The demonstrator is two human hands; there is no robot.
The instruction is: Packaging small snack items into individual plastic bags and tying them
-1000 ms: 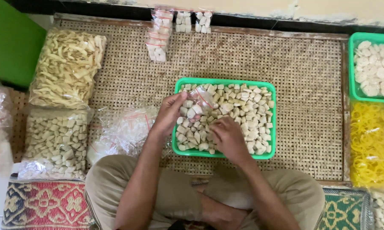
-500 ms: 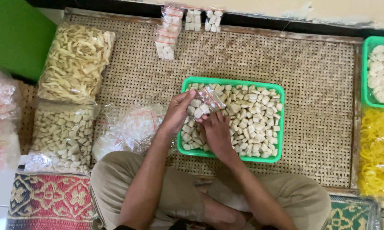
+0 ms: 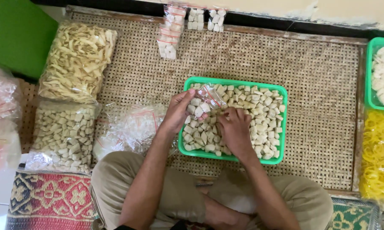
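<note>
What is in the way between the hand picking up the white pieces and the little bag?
Nothing visible. The right hand rests on the pale cracker pieces in the green tray, right beside the small clear bag that the left hand holds over the tray. Only loose pieces lie between them.

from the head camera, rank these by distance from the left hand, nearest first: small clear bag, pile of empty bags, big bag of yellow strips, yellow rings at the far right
1. small clear bag, held in the left hand over the green tray.
2. pile of empty bags, just to its left.
3. big bag of yellow strips, upper left.
4. yellow rings, far right edge.
</note>
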